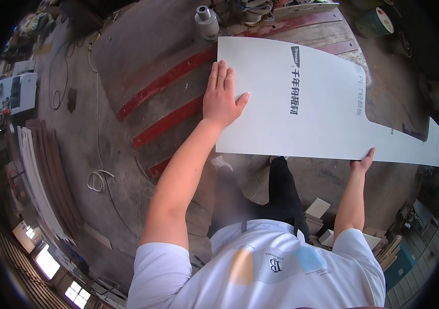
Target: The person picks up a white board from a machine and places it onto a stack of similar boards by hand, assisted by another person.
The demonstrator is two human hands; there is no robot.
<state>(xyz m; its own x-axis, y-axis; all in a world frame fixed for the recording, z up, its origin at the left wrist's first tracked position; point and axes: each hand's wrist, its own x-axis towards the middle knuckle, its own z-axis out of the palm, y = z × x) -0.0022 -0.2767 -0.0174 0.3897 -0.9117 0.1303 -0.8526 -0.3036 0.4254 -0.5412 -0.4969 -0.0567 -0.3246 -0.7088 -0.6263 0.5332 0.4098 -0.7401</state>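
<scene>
A large white board (260, 103) with dark printing lies across the view, a curved cut and a deep notch shaping its far and right sides. My left hand (223, 98) rests flat over its left edge, fingers stretched and the thumb apart on the white face. At the near edge, toward the right, my right hand (364, 162) grips the board, thumb on top and the fingers hidden underneath. Beneath the board are red strips (170, 80) on a dark, worn surface. What touches the board's far right tip is too dark and small to make out.
A metal cylinder (207, 23) stands just beyond the board's far left corner. Cables and a white coil (97, 180) lie on the floor at left, near stacked long panels (44, 180). A drum (375, 21) sits far right; wood offcuts (387, 252) are piled near right.
</scene>
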